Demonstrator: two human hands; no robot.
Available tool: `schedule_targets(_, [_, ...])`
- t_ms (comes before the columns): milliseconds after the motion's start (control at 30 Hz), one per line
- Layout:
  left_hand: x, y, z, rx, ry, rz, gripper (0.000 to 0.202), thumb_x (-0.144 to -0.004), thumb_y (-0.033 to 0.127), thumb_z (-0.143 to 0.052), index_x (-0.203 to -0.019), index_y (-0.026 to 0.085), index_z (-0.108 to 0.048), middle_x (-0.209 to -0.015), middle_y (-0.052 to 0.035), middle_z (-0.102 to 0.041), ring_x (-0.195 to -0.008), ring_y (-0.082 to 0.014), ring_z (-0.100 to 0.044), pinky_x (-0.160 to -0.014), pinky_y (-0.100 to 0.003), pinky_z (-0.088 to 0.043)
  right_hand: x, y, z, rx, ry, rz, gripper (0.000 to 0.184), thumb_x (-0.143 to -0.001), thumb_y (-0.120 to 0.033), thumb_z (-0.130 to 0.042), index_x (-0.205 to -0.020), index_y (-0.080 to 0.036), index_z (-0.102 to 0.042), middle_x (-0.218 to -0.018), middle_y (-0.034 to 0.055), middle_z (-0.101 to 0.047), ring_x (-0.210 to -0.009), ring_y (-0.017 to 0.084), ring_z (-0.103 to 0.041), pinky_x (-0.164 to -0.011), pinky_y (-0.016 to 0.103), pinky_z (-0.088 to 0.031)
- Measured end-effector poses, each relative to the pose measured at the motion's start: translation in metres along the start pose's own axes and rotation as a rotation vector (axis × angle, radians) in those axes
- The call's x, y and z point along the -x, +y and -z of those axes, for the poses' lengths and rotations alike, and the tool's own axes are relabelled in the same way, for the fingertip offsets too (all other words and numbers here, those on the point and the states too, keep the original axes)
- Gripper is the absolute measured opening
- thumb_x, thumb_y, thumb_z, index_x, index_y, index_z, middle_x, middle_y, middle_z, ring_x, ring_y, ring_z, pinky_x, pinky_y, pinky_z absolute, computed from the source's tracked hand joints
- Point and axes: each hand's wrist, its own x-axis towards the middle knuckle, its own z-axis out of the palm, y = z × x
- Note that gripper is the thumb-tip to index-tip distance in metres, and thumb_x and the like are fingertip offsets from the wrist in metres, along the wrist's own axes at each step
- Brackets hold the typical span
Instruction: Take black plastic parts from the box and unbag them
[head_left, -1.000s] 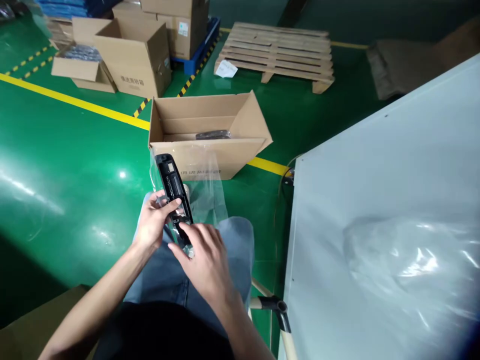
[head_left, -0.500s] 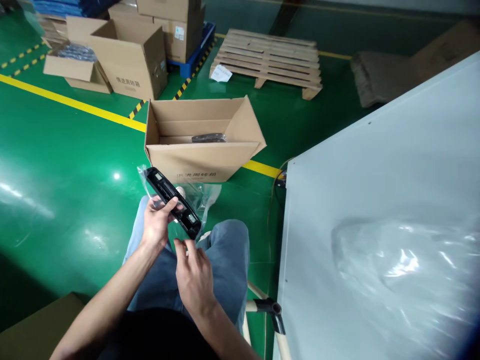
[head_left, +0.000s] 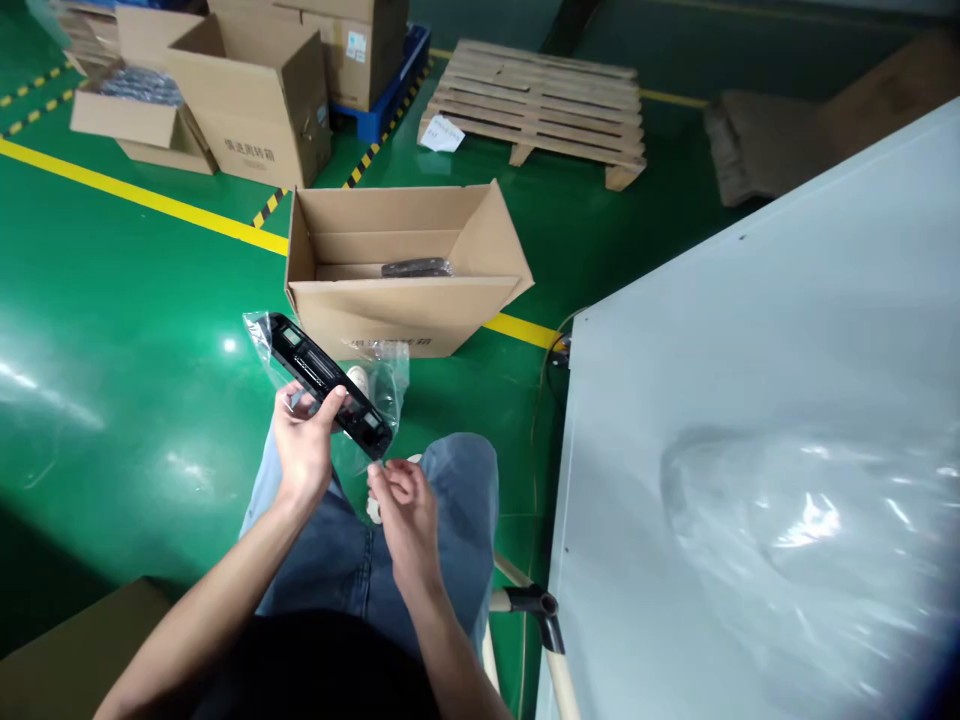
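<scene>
Left hand (head_left: pixel 304 440) grips the bagged black part (head_left: pixel 330 385); right hand (head_left: pixel 401 500) pinches the clear bag (head_left: pixel 379 385).

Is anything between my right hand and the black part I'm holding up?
Only the clear plastic bag around the black part. The left hand grips it; the right hand pinches the bag's lower edge.
</scene>
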Motion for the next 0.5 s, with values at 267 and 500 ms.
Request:
schedule_targets(267, [0.018, -0.013, 0.009, -0.105, -0.034, -0.102, 0.061, -0.072, 0.040, -0.095, -0.108, 0.024, -0.049, -0.090, 0.0053, -0.062, -0.079, -0.0111, -0.063, -0.078, -0.022, -0.051, -0.007, 0.014, -0.013, -0.310, 0.011, -0.157, 0.041, -0.075, -0.043, -0.090, -0.096, -0.028, -0.058, -0.076, -0.0047, -0.072, -0.075, 0.024, -0.077, -0.076, 0.044, -0.068])
schedule_targets(500, [0.004, -0.012, 0.006, 0.010, 0.091, -0.066, 0.065, -0.065, 0.039, -0.098, -0.101, 0.024, -0.046, -0.082, 0.0099, -0.048, -0.073, -0.0109, -0.063, -0.074, -0.024, -0.053, 0.000, 0.020, -0.014, -0.423, 0.065, -0.106, 0.045, -0.070, -0.032, -0.088, -0.100, -0.026, -0.054, -0.082, -0.0062, -0.069, -0.082, 0.016, -0.073, -0.094, 0.038, -0.061])
